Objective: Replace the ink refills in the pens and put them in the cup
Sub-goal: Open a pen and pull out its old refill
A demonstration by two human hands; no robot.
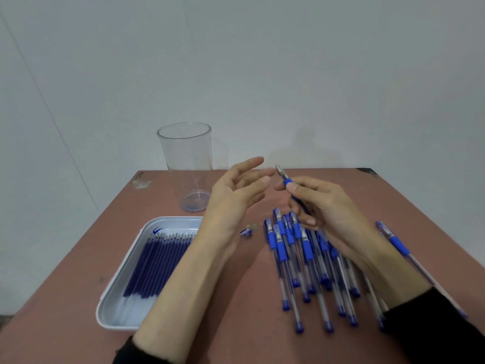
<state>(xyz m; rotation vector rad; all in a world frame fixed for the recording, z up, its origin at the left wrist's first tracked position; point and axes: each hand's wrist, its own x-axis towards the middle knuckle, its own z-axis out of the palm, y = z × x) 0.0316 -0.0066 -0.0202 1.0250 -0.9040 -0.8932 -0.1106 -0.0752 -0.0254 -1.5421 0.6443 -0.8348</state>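
The right hand (pixel 319 203) grips 1 pen (pixel 287 183), its long axis tilted up with the metal tip toward the left hand (pixel 237 189), which hovers just beside it, fingers relaxed and empty. The cup (pixel 187 164) stands farther left, nearer the left hand.

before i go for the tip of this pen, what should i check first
1. Right hand grips the pen, metal tip pointing up: ok.
2. Left hand is open, holds nothing and is beside the tip: ok.
3. Refills lie in a row in the tray: ok.
4. Cup stands upright and holds no pens: ok.
5. Whether the held pen already has a fresh refill: cannot tell.
6. Pile of pens lies under the right wrist and could get knocked: not ok.
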